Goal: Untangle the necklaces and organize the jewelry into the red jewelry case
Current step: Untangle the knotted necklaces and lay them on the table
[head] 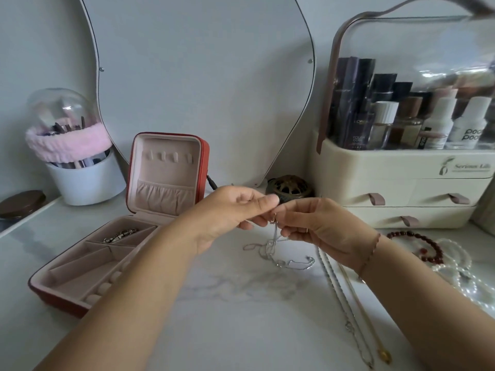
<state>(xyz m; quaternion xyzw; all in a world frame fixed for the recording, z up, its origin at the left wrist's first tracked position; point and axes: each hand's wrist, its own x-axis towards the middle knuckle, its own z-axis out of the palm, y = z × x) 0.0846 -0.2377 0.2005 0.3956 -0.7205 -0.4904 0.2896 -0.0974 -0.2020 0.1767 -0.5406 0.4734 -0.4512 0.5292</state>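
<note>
The red jewelry case (57, 299) lies open at the left, its pink-lined lid (166, 172) upright; a silver piece (120, 235) rests in a rear compartment. Above the marble top, my left hand (230, 212) and my right hand (318, 226) meet, both pinching the top of a thin silver necklace (278, 253). Its tangled lower part lies on the table under my hands. Two long chains (348, 303) stretch toward the front right, one ending in a gold pendant (384, 356). A dark red bead bracelet (423, 246) and white pearl strands (460, 271) lie at the right.
A white cosmetics organizer (396, 183) with drawers stands at the back right. A brass ornament (290, 188) sits behind my hands. A brush holder with a pink band (72, 156) is at the back left, a mirror (201, 76) behind.
</note>
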